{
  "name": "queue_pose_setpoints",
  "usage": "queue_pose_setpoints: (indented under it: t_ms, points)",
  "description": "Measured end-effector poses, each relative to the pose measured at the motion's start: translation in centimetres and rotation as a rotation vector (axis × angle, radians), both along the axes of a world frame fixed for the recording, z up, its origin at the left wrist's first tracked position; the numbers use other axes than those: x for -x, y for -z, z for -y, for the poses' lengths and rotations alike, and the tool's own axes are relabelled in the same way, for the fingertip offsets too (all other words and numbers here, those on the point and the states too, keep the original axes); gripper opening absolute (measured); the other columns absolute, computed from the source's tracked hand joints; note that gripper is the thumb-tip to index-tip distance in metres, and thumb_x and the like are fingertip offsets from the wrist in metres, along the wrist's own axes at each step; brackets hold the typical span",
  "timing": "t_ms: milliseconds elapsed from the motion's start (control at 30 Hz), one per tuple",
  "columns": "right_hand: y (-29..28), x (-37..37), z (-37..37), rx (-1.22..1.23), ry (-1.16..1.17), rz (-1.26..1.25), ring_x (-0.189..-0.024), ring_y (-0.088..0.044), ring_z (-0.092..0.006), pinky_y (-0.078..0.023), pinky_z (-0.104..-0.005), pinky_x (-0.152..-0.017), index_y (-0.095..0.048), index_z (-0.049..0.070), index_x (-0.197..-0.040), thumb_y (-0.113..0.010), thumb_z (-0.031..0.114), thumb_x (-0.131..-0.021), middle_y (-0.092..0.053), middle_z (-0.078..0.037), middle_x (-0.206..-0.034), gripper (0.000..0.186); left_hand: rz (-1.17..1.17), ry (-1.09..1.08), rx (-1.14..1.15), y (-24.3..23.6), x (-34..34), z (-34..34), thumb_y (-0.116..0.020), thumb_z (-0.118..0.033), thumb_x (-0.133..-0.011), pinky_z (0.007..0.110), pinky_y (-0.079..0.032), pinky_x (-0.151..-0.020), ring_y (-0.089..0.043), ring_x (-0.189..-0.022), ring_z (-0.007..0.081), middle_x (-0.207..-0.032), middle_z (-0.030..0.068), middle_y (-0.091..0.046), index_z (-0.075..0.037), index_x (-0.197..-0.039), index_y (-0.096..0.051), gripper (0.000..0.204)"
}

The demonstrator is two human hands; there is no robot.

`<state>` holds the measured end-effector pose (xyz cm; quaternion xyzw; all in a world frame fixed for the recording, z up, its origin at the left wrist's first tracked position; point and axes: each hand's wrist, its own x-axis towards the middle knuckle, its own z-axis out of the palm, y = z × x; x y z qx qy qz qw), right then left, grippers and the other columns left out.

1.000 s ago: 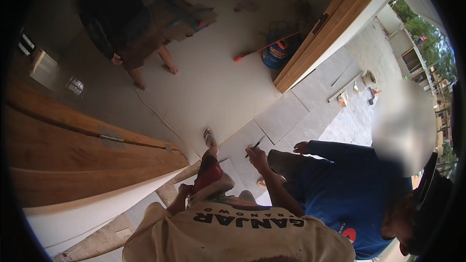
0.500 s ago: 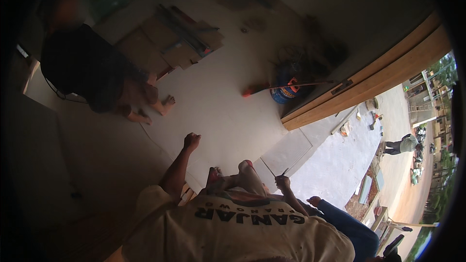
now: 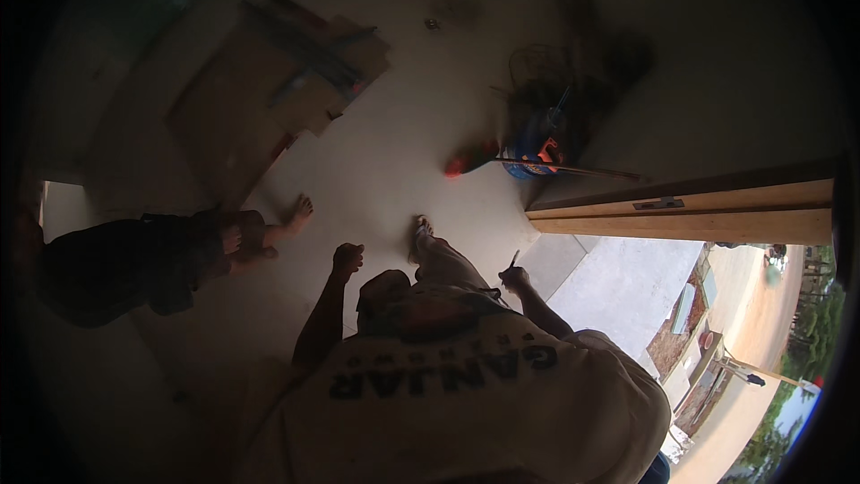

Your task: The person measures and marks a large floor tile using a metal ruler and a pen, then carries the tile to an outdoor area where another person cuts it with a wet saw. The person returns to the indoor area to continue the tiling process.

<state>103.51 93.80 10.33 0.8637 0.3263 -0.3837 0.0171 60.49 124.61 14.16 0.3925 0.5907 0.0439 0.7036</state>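
Note:
My left hand (image 3: 348, 260) hangs in front of my body with its fingers curled in; nothing shows in it. On the other side, my right hand (image 3: 514, 280) is closed around a thin pen-like stick (image 3: 513, 259), whose tip points up past the fingers. Its exact kind is too small to make out. Neither hand touches any other thing. Below them are my light printed shirt (image 3: 448, 421) and one bare foot (image 3: 423, 228) stepping forward on the pale floor.
A person in dark clothes (image 3: 125, 260) sits at the left, feet stretched out. Flattened cardboard (image 3: 233, 99) with long strips lies ahead. A blue bucket (image 3: 520, 159) and a red-ended broom (image 3: 461, 161) stand near the wooden door frame (image 3: 681, 211), which opens outdoors at right.
I have moved forward into the room and turned somewhat, one foot now further ahead. The seated person appears lower in view. The person in blue sleeves at my right is mostly out of view.

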Motion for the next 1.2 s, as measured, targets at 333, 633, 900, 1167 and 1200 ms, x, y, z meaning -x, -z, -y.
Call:
queue_pose_setpoints:
  t_ms: [333,633,900,1167,1200]
  points:
    - [-4.4,-12.0,-47.2,-0.553,-0.459,0.199,-0.079,-0.068,-0.0355,-0.054,-0.046,-0.069,-0.07,0.009,-0.09,-0.064,0.038,-0.086,-0.069,-0.019,-0.082,0.029,-0.388,-0.16,-0.034,0.5,1.8,-16.0,-0.065,-0.021,-0.09,0.027,-0.037,-0.037,-0.047,-0.043,0.0098,-0.057,-0.0006,-0.05,-0.011,-0.082,-0.052,0.018]
    - [-2.5,-11.9,-56.7,-0.371,-0.308,0.191,-0.09,-0.066,-0.0368,-0.054,-0.0466,-0.072,-0.067,0.006,-0.097,-0.045,0.028,-0.094,-0.067,-0.021,-0.099,0.031,-0.21,-0.068,0.029,2.2,-7.5,-38.2,-0.064,-0.026,-0.09,0.026,-0.042,-0.041,-0.053,-0.048,0.0114,-0.062,0.0001,-0.054,-0.011,-0.083,-0.055,0.018]
    - [1.2,-20.2,-61.8,-0.358,0.295,0.145,-0.1,-0.064,-0.0369,-0.05,-0.0446,-0.088,-0.066,0.012,-0.106,-0.061,0.029,-0.084,-0.067,-0.019,-0.102,0.028,-0.042,-0.033,-0.318,-2.7,-19.6,-60.5,-0.06,-0.019,-0.09,0.025,-0.045,-0.047,-0.051,-0.048,0.0056,-0.058,-0.0028,-0.051,-0.007,-0.071,-0.058,0.023]
    - [1.6,-32.4,-79.7,-0.293,0.108,0.163,-0.09,-0.067,-0.0354,-0.052,-0.0457,-0.079,-0.069,0.012,-0.086,-0.063,0.025,-0.082,-0.069,-0.018,-0.091,0.015,-0.438,0.512,-0.811,3.8,-26.5,-67.1,-0.062,-0.03,-0.089,0.043,-0.051,-0.078,-0.065,-0.086,0.035,-0.091,0.0174,-0.066,-0.001,-0.087,-0.065,0.029]
    - [2.5,-34.5,-82.9,-0.278,0.083,0.146,-0.091,-0.066,-0.0365,-0.052,-0.0467,-0.08,-0.069,0.013,-0.086,-0.062,0.023,-0.082,-0.069,-0.018,-0.093,0.013,-0.499,0.492,-0.698,2.7,-29.0,-67.4,-0.065,-0.03,-0.087,0.043,-0.051,-0.079,-0.065,-0.09,0.0349,-0.094,0.0192,-0.066,0.0,-0.097,-0.064,0.032]
